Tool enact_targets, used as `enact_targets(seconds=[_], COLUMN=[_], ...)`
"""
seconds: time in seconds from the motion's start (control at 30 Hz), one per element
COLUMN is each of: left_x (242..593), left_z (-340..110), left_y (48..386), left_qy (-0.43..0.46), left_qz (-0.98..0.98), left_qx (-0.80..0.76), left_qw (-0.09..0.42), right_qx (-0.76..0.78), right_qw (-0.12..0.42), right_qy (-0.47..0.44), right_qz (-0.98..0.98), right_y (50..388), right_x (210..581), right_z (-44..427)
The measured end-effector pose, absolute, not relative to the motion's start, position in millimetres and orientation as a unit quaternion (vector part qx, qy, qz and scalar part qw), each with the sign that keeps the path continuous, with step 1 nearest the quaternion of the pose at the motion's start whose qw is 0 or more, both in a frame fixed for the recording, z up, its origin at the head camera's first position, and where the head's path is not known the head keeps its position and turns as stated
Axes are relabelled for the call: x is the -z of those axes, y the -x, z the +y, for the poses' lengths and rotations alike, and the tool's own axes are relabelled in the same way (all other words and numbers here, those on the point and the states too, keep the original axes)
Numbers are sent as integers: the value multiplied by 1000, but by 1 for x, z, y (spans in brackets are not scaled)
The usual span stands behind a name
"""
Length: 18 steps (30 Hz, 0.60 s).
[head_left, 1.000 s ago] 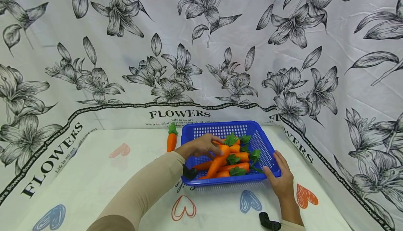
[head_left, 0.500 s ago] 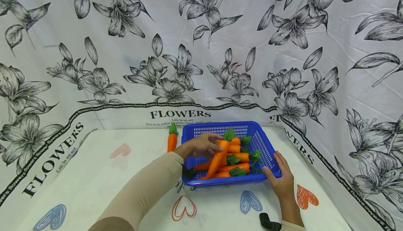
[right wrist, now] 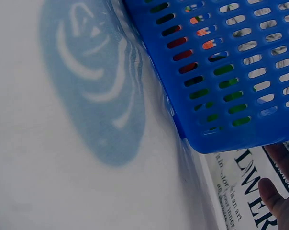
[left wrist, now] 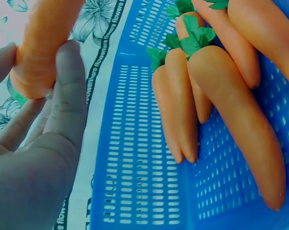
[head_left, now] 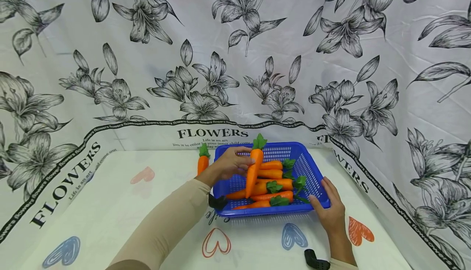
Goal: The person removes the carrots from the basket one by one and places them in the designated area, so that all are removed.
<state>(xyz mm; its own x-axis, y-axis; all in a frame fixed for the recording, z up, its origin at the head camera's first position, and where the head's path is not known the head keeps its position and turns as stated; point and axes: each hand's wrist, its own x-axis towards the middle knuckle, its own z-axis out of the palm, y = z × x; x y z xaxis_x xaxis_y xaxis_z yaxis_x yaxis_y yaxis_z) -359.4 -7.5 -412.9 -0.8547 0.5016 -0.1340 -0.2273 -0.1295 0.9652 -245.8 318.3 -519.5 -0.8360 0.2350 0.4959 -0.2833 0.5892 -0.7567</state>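
Mid-frame, pinching a carrot (head_left: pixel 254 173) in the left hand (head_left: pixel 232 164) above the blue basket (head_left: pixel 265 210); lower right, touching its corner with right hand (head_left: pixel 332 208) spread wide.

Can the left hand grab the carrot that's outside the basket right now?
Probably not just now: the left hand is busy holding another carrot. If it were free, the outside carrot looks close enough, lying beside the basket.
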Motion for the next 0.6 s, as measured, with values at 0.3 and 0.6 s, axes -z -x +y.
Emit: enact_targets(seconds=[0.3,0.6], left_x=[392,377], left_z=[-35,-58], left_y=[351,340], left_qy=[-127,-135], left_qz=[592,570], left_qx=[-771,-795], left_qw=[196,157], right_qx=[-458,-461], right_qw=[277,272], right_qy=[-10,2], right_qz=[-845,-845], right_y=[247,246], right_x=[521,519], right_z=[315,316])
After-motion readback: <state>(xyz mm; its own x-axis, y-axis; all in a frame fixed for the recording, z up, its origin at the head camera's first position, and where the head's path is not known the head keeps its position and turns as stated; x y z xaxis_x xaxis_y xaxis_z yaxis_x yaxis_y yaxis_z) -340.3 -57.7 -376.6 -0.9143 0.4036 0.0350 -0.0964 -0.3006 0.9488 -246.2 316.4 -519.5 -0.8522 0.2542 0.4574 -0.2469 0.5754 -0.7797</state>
